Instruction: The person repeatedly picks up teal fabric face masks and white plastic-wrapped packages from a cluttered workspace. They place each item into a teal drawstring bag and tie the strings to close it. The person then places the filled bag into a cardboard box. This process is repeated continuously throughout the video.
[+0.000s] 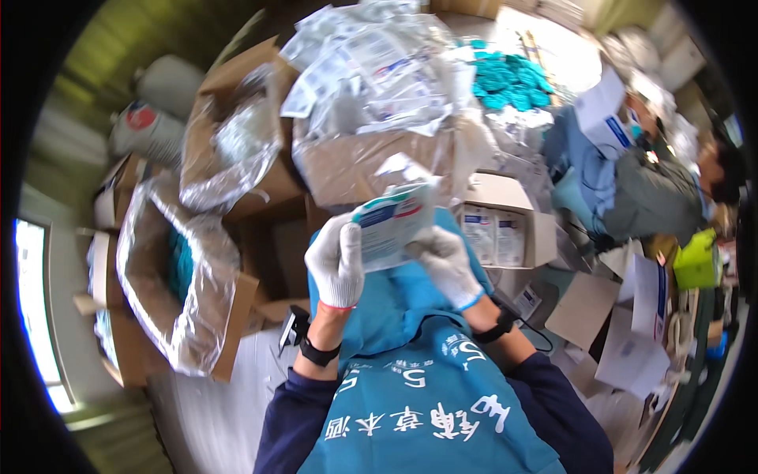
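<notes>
In front of my lap I hold a flat clear packet (392,223) with a blue and red label and something teal inside it. My left hand (337,265), in a white knit glove, is closed on its left edge. At its lower right edge, my right hand (446,263) pinches it, gloved the same way. A whitish flap stands up from the packet's top, slightly blurred. Just beyond, a large carton (371,162) lined with clear plastic is heaped with similar flat packets (379,67). To the right, an open white box (529,237) holds packets standing in rows.
Teal items (512,80) lie piled at the far right. On the left stand a plastic-lined carton (229,316) with teal contents and another lined carton (233,142). Open white boxes (632,347) lie at the right. Another person (655,189) sits there, holding a white box (602,114).
</notes>
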A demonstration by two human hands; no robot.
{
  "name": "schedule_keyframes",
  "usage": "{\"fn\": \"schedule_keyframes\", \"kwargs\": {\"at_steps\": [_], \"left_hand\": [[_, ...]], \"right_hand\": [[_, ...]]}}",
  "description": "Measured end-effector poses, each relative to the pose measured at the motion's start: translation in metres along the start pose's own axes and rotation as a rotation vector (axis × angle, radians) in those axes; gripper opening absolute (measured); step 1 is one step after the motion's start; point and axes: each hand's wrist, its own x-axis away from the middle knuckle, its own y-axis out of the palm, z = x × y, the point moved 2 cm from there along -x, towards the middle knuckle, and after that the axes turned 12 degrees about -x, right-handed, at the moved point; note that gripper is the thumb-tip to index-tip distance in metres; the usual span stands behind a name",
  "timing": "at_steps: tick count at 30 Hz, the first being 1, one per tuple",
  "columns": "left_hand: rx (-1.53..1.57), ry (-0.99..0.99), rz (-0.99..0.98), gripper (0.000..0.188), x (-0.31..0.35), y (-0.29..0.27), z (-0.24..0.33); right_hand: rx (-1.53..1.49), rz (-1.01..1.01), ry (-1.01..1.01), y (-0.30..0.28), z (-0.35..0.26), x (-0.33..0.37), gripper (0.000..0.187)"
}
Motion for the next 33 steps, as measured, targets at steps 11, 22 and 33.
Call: {"fn": "schedule_keyframes", "kwargs": {"at_steps": [11, 22, 33], "left_hand": [[-0.244, 0.109, -0.473, 0.013, -0.040, -0.034, 0.019], [-0.127, 0.110, 0.113, 0.014, -0.045, -0.064, -0.023], [0.556, -0.468, 0.153, 0.019, -0.023, -0.119, -0.057]], "right_hand": [[0.636, -0.072, -0.237, -0.008, -0.023, 0.000, 0.018], [1.011, -0.109, -0.234, -0.010, -0.020, -0.001, 0.010], [1.182, 0.136, -0.449, -0.004, -0.090, -0.153, 0.044]]}}
